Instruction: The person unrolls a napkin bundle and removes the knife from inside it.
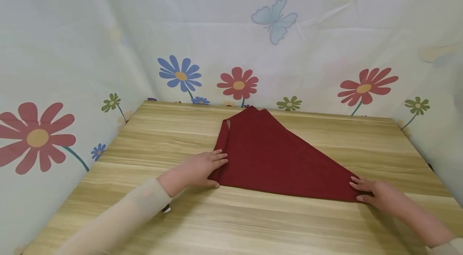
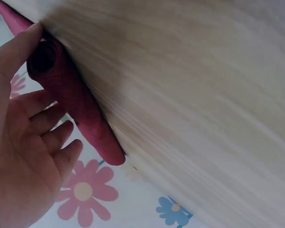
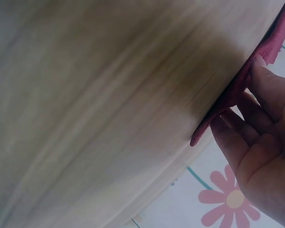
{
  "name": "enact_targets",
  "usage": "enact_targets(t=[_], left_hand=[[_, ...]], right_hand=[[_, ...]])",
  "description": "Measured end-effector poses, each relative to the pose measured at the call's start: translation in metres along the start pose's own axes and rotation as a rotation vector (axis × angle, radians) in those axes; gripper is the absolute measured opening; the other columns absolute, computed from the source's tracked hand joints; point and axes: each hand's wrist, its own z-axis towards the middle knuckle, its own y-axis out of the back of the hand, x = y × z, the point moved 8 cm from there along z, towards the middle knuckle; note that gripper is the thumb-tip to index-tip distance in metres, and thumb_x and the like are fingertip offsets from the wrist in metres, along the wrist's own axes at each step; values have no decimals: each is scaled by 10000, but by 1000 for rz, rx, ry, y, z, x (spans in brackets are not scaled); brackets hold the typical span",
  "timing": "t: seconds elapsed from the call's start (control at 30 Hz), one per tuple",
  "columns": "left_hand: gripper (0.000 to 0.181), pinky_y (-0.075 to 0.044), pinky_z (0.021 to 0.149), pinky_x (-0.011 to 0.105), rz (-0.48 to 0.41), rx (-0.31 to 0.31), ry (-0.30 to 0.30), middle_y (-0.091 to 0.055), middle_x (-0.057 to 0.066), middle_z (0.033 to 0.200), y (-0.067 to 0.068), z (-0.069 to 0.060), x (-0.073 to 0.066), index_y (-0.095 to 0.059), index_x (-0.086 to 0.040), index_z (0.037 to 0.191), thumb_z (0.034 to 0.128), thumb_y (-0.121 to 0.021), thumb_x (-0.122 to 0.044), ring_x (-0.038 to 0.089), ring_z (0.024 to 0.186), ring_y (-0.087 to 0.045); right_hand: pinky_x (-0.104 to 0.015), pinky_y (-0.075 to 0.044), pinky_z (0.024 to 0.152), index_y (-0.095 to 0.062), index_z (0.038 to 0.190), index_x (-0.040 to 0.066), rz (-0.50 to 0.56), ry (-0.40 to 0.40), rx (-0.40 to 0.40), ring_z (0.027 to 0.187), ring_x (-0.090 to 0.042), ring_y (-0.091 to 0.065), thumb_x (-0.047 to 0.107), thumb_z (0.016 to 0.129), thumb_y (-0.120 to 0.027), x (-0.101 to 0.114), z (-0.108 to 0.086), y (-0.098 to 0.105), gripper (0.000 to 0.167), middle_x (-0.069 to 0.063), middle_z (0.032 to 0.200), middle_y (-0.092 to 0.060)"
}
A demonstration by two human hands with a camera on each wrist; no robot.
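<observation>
Beneath my left fingers (image 1: 218, 158) lies the rolled edge (image 1: 221, 140) of the red cloth (image 1: 282, 154), and that crossing is, I judge, the relation that matters most: the roll's long axis runs away from me, leaning slightly right, while these fingers reach across it and end on the flat cloth just past it. They are extended, slightly apart at the tips, resting over the roll rather than clenched round it, with my left thumb (image 2: 19, 50) set off at its near end. The flat part stretches from there to my right fingers (image 1: 361, 184), narrowing as it goes, its near edge running nearly straight from one hand to the other. Beyond my left fingers the cloth reaches toward the far side of the surface (image 1: 289, 227). My left hand is the nearer one to the roll; my right is well apart from it, at the narrow corner. There my right fingers lie on the cloth, with a gap between them and my right thumb (image 3: 270, 85); whether they nip any fabric I cannot tell.

From above, the roll passes for a plain folded strip. Only the left wrist view shows the hollow, dark opening of the tube right beside my thumb. The right wrist view adds a thin tip of cloth poking out past my right fingers, and an uneven edge between them and the thumb.
</observation>
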Motion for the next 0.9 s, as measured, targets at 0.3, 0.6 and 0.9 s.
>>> enact_targets(t=[0.3,0.6,0.9], left_hand=[[726,-395,1228,459,-3,48,-8,-465,172,1594,0,-4,5,-516,7,1478,913,-765,-375,371,1522,-388],[744,-429,1200,454,20,24,2,-500,176,1567,5,-6,10,-535,8,1462,885,-792,-386,359,1485,-452],[761,-463,1168,461,28,-15,44,-540,177,1532,9,-9,18,-573,27,1418,828,-844,-370,350,1439,-513]], right_hand=[[-532,-572,893,-703,1251,-50,-6,-2,-16,1182,-515,-644,152,866,-764,3,1,5,439,-294,1344,-643],[-532,-571,887,-702,1250,-53,-5,4,-17,1178,-515,-646,143,865,-763,3,1,6,436,-298,1341,-643],[-498,-584,876,-706,1246,-49,-8,9,-23,1173,-511,-649,139,853,-770,1,0,4,440,-291,1330,-655]])
